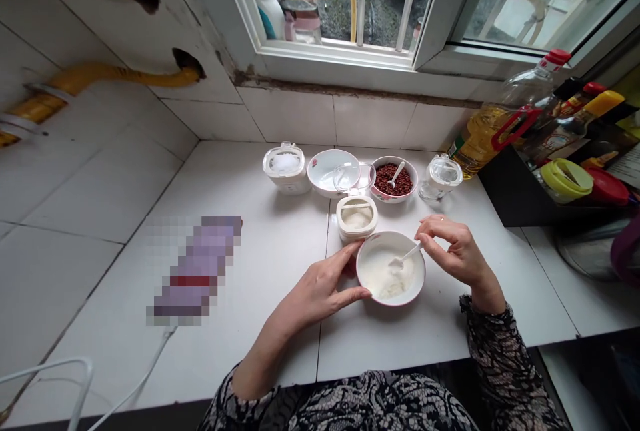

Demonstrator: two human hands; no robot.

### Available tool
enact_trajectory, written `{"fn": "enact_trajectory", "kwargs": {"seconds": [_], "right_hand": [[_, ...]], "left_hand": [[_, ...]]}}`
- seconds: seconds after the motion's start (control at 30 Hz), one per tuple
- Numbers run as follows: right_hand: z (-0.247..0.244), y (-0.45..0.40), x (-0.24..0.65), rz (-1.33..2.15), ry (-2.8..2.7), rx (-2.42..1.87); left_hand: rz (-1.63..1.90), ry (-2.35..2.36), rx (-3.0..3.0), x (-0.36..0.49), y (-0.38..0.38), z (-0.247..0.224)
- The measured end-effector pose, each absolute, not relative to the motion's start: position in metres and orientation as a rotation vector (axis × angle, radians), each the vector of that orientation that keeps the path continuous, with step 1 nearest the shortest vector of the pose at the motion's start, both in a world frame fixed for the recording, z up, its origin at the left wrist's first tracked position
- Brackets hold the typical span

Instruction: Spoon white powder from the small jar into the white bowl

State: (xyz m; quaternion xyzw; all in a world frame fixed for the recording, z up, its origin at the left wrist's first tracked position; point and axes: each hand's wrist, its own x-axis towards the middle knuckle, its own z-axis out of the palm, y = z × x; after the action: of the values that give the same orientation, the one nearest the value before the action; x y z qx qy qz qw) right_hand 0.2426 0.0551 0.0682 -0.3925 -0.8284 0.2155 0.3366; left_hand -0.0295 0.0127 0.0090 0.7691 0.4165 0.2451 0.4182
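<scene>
A white bowl (367,260) with a thin pink rim holds white powder (387,278). My left hand (325,284) grips its left side, thumb near the front rim and fingers round the back, partly hidden. Between the thumb and fingers of my right hand (453,248) is the handle of a small white spoon (411,252); its tip rests in the powder. Just behind the bowl stands a square container (357,215) with its lid raised and pale powder inside.
Along the wall stand a lidded jar (285,163), a white bowl (325,171), a bowl of dark red granules (386,174) with a spoon, and a glass jar (441,176). An oil bottle (483,131) and a black condiment rack (510,184) border the right. A blurred purple object (200,264) with a white cable lies left.
</scene>
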Motion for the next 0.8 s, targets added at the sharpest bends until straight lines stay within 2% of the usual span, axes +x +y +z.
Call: {"fn": "enact_trajectory", "kwargs": {"seconds": [0.2,0.8], "right_hand": [[0.063,0.053,0.23,0.612,-2.308,-0.991],[0.051,0.059,0.244,0.923,-1.866,-1.201]], "left_hand": [[0.616,1.052,1.935,-0.03,0.013,0.008],[0.624,1.043,1.942,-0.028,0.013,0.012]]}}
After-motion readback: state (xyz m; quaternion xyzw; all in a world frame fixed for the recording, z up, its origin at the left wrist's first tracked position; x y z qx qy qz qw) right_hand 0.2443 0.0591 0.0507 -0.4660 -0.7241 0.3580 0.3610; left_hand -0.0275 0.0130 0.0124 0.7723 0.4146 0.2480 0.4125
